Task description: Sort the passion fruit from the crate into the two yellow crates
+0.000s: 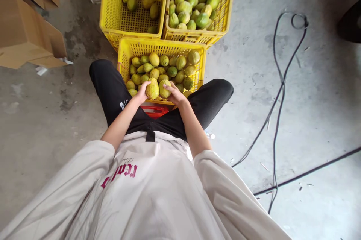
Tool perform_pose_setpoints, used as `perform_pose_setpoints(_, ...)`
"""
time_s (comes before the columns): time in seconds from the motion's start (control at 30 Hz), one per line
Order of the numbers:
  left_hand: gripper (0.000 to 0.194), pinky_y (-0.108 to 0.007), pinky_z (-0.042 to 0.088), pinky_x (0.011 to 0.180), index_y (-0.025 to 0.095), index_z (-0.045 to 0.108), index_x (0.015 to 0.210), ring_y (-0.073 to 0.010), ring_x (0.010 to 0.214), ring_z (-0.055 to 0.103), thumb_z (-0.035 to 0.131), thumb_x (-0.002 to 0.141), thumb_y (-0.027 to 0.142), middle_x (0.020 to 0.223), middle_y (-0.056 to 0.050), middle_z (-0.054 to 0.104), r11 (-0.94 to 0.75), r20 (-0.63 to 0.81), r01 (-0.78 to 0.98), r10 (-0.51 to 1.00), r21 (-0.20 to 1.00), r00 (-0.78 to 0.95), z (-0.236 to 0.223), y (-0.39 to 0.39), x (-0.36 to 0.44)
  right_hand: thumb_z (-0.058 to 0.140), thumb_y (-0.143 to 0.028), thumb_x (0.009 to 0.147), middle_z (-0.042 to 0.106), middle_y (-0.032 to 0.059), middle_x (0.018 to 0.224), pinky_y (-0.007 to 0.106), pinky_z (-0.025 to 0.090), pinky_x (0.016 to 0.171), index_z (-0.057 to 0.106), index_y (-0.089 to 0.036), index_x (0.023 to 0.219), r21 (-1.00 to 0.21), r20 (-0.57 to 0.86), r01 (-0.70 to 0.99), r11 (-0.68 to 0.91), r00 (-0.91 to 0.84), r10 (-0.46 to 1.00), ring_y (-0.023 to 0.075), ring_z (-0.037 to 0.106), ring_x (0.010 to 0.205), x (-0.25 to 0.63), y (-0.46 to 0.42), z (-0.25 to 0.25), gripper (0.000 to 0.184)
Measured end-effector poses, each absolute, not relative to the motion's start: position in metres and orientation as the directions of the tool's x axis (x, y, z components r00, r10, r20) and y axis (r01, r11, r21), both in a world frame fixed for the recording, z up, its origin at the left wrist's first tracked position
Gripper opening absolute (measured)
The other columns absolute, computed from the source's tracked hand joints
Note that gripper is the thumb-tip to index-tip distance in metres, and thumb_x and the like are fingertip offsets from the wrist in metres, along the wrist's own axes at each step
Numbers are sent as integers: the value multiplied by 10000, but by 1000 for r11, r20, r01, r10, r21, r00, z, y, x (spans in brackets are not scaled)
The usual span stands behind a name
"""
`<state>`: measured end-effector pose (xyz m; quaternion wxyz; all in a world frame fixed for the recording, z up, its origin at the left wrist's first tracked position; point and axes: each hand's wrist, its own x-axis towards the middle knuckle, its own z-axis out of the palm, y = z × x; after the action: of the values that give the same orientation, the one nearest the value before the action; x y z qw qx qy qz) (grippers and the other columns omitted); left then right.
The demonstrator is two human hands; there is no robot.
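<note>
I sit with a yellow crate (pixel 124 53) of yellow-green fruit between my knees. My left hand (pixel 142 92) is closed round one fruit (pixel 152 89) at the crate's near edge. My right hand (pixel 175 95) grips a second fruit (pixel 164 88) right beside it, and the two fruits touch. Several more fruits lie piled in the crate behind them.
Two more yellow crates stand beyond: the left one (pixel 109 10) holds a few fruits, the right one (pixel 227 6) is heaped full. Flattened cardboard (pixel 25 33) lies at the left. Black cables (pixel 279 93) run over the concrete floor at the right. A red stool (pixel 154 111) shows under me.
</note>
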<state>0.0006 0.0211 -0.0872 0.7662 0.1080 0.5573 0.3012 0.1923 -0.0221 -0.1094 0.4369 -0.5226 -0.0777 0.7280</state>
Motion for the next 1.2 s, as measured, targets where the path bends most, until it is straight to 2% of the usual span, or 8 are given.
perform_pose_setpoints(0.17, 264, -377, 753, 1099, 222, 837, 1350, -328, 1366, 908, 701, 1124, 212, 1144, -84, 942, 804, -833, -372, 539, 463, 128, -79, 23, 5, 879, -385, 921, 880, 23, 1265, 573, 786, 1236, 685, -329, 1183, -538, -723, -580, -611, -55, 689, 350, 834, 1475, 197, -16, -109, 330)
perform_pose_setpoints(0.37, 98, -354, 724, 1165, 195, 834, 1206, -326, 1460, 890, 878, 1140, 252, 1178, -115, 956, 764, -771, -358, 616, 536, 162, -73, 22, 4, 805, -414, 801, 940, 31, 1294, 570, 815, 1166, 708, -343, 1212, -549, -684, -619, -562, -54, 728, 406, 838, 1523, 198, -13, -111, 428)
perform_pose_setpoints(0.67, 423, -373, 698, 1143, 251, 715, 1111, -281, 1258, 915, 1087, 915, 202, 1000, 2, 878, 761, -761, -332, 628, 558, 162, -75, 19, 0, 969, -451, 879, 924, 18, 1257, 499, 744, 1272, 753, -334, 1271, -621, -598, -581, -526, -83, 798, 347, 836, 1511, 197, -20, -130, 462)
perform_pose_setpoints(0.8, 563, -371, 686, 1110, 251, 689, 1113, -258, 1151, 902, 1184, 847, 255, 993, 6, 870, 765, -753, -266, 636, 587, 168, -76, 18, 1, 1064, -450, 795, 880, -10, 1320, 521, 733, 1286, 696, -350, 1337, -639, -589, -573, -513, -65, 806, 350, 795, 1528, 201, -23, -148, 663)
perform_pose_setpoints(0.87, 480, -359, 692, 1091, 248, 707, 1109, -275, 1178, 902, 1139, 900, 269, 993, -18, 877, 756, -740, -264, 649, 599, 176, -78, 19, 2, 1108, -484, 735, 865, 1, 1429, 563, 755, 1265, 681, -369, 1354, -650, -581, -566, -507, -59, 812, 378, 763, 1565, 202, -23, -153, 760)
perform_pose_setpoints(1.0, 215, -374, 742, 1070, 251, 736, 1119, -334, 1307, 905, 907, 996, 294, 1041, -52, 899, 770, -763, -340, 618, 539, 189, -82, 23, 1, 1088, -534, 778, 805, 29, 1637, 623, 767, 1248, 697, -401, 1465, -667, -596, -527, -526, -46, 802, 393, 732, 1593, 201, -23, -154, 801)
perform_pose_setpoints(1.1, 211, -443, 776, 1095, 253, 732, 1119, -403, 1398, 889, 839, 941, 291, 1121, -91, 914, 786, -781, -381, 587, 487, 213, -85, 25, 0, 1051, -542, 843, 785, 40, 1688, 623, 765, 1249, 698, -406, 1560, -669, -611, -511, -539, -34, 791, 384, 745, 1574, 202, -22, -148, 811)
perform_pose_setpoints(1.2, 248, -459, 771, 1138, 250, 706, 1111, -402, 1425, 881, 852, 913, 269, 1156, -96, 903, 774, -767, -344, 612, 532, 192, -86, 25, -1, 957, -531, 919, 801, 41, 1665, 606, 768, 1245, 694, -376, 1523, -643, -647, -520, -563, -25, 762, 374, 754, 1582, 205, -19, -141, 677)
